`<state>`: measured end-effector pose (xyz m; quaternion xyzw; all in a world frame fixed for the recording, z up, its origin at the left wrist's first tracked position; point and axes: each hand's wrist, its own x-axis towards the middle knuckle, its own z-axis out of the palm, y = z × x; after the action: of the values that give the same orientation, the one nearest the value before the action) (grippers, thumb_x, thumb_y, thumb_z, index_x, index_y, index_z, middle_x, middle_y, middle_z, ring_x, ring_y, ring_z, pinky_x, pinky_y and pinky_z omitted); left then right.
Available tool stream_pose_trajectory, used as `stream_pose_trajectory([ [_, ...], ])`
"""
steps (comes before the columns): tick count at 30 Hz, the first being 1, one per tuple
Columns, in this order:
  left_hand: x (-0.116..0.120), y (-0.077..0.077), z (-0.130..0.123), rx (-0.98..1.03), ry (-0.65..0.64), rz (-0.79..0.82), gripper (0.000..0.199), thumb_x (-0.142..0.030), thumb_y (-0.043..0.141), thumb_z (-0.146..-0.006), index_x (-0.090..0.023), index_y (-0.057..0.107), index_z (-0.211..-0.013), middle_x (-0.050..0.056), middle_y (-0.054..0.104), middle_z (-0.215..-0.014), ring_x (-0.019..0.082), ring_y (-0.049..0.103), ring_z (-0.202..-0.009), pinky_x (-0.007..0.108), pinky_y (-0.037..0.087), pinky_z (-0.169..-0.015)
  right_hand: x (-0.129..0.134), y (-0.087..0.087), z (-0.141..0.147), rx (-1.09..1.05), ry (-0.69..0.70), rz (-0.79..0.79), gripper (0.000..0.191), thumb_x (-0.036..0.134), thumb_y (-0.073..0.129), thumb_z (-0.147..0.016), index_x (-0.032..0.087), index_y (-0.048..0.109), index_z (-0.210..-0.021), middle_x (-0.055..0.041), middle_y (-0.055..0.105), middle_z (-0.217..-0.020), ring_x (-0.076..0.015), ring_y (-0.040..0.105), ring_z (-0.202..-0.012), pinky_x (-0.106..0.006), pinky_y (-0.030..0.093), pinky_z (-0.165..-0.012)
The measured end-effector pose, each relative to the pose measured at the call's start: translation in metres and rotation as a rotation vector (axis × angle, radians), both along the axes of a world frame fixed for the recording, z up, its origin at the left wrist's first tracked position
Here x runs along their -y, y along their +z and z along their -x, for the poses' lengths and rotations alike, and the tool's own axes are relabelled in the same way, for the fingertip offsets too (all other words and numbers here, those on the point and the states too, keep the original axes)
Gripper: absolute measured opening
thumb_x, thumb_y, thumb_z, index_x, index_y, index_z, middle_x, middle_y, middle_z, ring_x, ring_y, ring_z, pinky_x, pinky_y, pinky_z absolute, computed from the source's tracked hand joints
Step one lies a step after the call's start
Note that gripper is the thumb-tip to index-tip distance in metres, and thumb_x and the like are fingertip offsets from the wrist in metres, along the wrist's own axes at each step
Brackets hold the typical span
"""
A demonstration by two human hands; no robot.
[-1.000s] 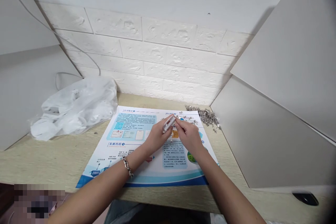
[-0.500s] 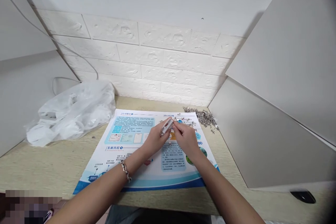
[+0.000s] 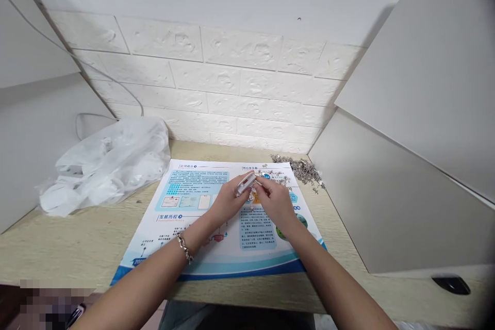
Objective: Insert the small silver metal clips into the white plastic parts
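Observation:
A small white plastic piece (image 3: 246,183) is held over the printed sheet (image 3: 209,260) by my left hand (image 3: 227,200), whose fingers are closed round it. Close beside it, my right hand (image 3: 277,203) pinches at the piece's right end; what its fingertips hold is too small to make out. Small silvery metal bits (image 3: 252,198) show between and just below the hands. More of them are scattered on the sheet behind my right hand, next to a pile of silvery pieces (image 3: 305,170) at the sheet's upper right corner.
A translucent plastic bag (image 3: 112,165) with white items lies at the left on the wooden table (image 3: 73,247). White panels (image 3: 402,201) stand at both sides, a brick-patterned wall (image 3: 220,82) behind. A black object (image 3: 450,284) lies at the far right.
The view has shifted slightly. Both hands stay together at the white piece, which looks tilted a little flatter than before.

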<state>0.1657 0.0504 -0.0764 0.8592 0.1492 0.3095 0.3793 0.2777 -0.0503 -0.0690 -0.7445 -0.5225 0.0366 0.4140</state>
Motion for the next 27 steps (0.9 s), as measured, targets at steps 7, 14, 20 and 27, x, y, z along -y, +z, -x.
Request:
stream_pose_trajectory([
  [7, 0.002, 0.003, -0.001, -0.009, -0.027, 0.113, 0.033, -0.022, 0.045, -0.083, -0.020, 0.054, -0.115, 0.004, 0.064, -0.108, 0.019, 0.059, -0.097, 0.033, 0.048, -0.084, 0.000, -0.004, 0.000, 0.041, -0.026, -0.015, 0.030, 0.029, 0.040, -0.086, 0.022, 0.065, -0.101, -0.0040, 0.067, -0.082, -0.0167, 0.059, -0.071, -0.025, 0.040, -0.063],
  [14, 0.009, 0.000, -0.003, -0.005, -0.002, 0.031, 0.038, -0.017, 0.041, -0.083, -0.021, 0.049, -0.120, 0.006, 0.059, -0.117, 0.020, 0.055, -0.107, 0.034, 0.045, -0.089, -0.003, -0.009, 0.000, 0.089, -0.052, -0.003, 0.032, 0.026, 0.037, -0.087, 0.019, 0.063, -0.104, -0.0067, 0.067, -0.087, -0.0183, 0.059, -0.077, -0.028, 0.043, -0.068],
  [20, 0.012, -0.002, -0.003, 0.006, 0.002, 0.000, 0.042, -0.019, 0.041, -0.084, -0.018, 0.042, -0.126, 0.009, 0.053, -0.125, 0.021, 0.048, -0.116, 0.037, 0.039, -0.097, -0.004, -0.007, 0.002, 0.093, -0.056, 0.001, 0.033, 0.025, 0.035, -0.088, 0.018, 0.063, -0.105, -0.0074, 0.066, -0.090, -0.0189, 0.060, -0.080, -0.028, 0.043, -0.069],
  [27, 0.010, 0.000, -0.001, -0.011, -0.016, 0.054, 0.042, -0.023, 0.041, -0.084, -0.021, 0.042, -0.126, 0.007, 0.054, -0.124, 0.022, 0.050, -0.113, 0.036, 0.041, -0.094, -0.004, -0.007, -0.002, 0.083, -0.038, -0.017, 0.034, 0.025, 0.034, -0.088, 0.020, 0.062, -0.106, -0.0059, 0.066, -0.094, -0.0184, 0.060, -0.083, -0.028, 0.043, -0.069],
])
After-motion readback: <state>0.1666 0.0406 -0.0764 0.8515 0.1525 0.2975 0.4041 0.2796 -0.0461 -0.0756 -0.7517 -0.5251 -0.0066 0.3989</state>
